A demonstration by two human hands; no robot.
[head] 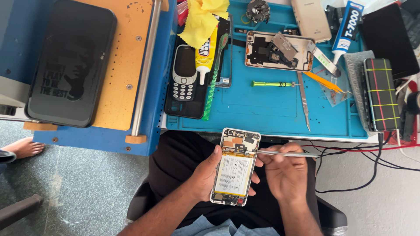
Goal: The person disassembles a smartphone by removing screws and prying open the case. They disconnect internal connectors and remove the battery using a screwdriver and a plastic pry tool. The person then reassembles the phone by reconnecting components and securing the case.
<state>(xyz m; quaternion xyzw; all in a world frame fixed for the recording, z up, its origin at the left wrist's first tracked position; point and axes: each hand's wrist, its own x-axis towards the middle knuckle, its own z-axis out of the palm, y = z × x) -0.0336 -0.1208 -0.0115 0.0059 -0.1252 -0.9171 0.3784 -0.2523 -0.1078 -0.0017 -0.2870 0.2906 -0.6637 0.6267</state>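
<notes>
An opened phone [234, 168], back cover off w/ battery exposed, was held over the lap, gripped by the left hand [205, 175]. Tweezers [284, 154] were pinched in the right hand [284, 172], tip touching the phone's upper board, below the blue counter [262, 109].

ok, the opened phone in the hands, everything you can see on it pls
The opened phone has its back cover off, exposing a pale battery in the middle, circuit boards with metal shields at the top and a smaller board at the bottom, inside a light frame. It stands nearly upright in the picture, above the lap and just below the blue mat. The left hand grips its left edge; the right hand brings thin metal tweezers to the board above the battery.
</notes>
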